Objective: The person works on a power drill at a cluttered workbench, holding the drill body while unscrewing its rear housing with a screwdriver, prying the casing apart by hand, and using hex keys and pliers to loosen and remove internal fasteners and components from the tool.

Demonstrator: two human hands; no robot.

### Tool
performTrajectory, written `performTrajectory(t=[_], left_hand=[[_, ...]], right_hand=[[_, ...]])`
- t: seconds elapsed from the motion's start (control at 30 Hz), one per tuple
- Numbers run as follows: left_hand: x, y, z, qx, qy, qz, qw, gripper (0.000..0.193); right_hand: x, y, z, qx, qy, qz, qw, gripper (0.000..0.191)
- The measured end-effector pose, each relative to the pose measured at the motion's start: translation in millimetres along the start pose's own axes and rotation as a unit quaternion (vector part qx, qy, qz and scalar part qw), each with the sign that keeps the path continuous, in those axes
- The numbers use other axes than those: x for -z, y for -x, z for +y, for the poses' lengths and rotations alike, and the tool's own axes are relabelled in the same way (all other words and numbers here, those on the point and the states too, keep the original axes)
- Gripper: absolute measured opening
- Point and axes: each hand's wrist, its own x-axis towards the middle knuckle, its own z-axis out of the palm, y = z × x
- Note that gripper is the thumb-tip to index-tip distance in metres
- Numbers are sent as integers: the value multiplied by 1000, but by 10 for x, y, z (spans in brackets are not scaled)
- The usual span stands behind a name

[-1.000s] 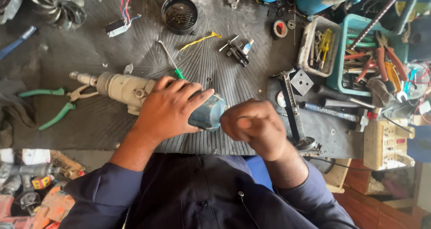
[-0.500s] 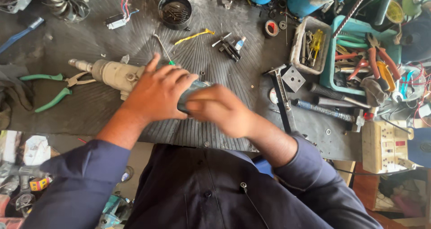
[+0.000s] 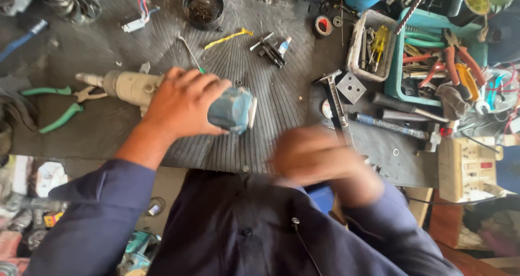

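Note:
A power tool [image 3: 230, 109] with a blue-green body and a grey metal nose lies on its side on the ribbed black mat [image 3: 260, 76]. My left hand [image 3: 183, 104] grips the tool around its middle. My right hand [image 3: 317, 156] is blurred with motion, to the right of the tool's rear end and apart from it; whether it holds anything cannot be made out. Green-handled pliers [image 3: 57, 104] lie by the tool's nose.
A hammer [image 3: 337, 105], a square metal plate [image 3: 351, 87] and a dark-handled tool [image 3: 401, 104] lie right of the mat. A white tray [image 3: 358, 43] and a teal bin [image 3: 403, 59] hold hand tools. A round black can [image 3: 202, 6] stands at the back. A power strip [image 3: 468, 168] sits far right.
My right hand has left the rear end of the power tool and swung right and toward me. My left hand keeps its grip on the tool.

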Motion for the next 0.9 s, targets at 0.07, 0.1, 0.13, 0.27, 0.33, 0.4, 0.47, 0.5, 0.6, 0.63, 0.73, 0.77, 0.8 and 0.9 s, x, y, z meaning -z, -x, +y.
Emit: performTrajectory(t=[0.07,0.1,0.13,0.27,0.33,0.4,0.47,0.5,0.6,0.63,0.73,0.77,0.8,0.9], left_hand=[[1,-30,3,4,-22,4,1000,94],[-5,-37,26,0,-24,-7,1000,95],[-7,-44,51,-5,-25,-7,1000,96],[11,-108,121,4,-42,9,999,95],[42,-126,150,15,-32,-11,999,94],[73,-139,178,29,-25,-18,999,95],[101,-147,196,27,-22,-10,999,94],[112,-155,193,26,-20,-7,999,93],[127,-156,173,41,-19,-14,999,93],[133,-152,154,36,-9,-10,999,92],[133,-114,106,33,16,0,999,90],[133,-103,84,34,16,3,999,90],[130,-91,69,36,17,6,999,90],[131,-57,14,38,36,6,999,89]], right_hand=[[484,286,-332,159,-104,46,981,28],[637,403,-404,109,-16,101,989,33],[702,516,-433,57,70,174,981,39],[517,444,-95,-73,426,204,878,48],[251,226,198,5,543,168,822,80],[86,41,375,-16,558,171,812,95],[14,-76,461,-79,538,172,821,95],[10,-111,481,-82,543,177,817,90],[75,-149,511,-82,557,168,809,80],[106,-160,528,-68,565,161,806,79],[180,-200,594,-86,560,141,812,78],[200,-224,617,-99,555,136,815,77],[217,-241,632,-71,561,126,815,76],[245,-306,665,-26,573,97,814,73]])
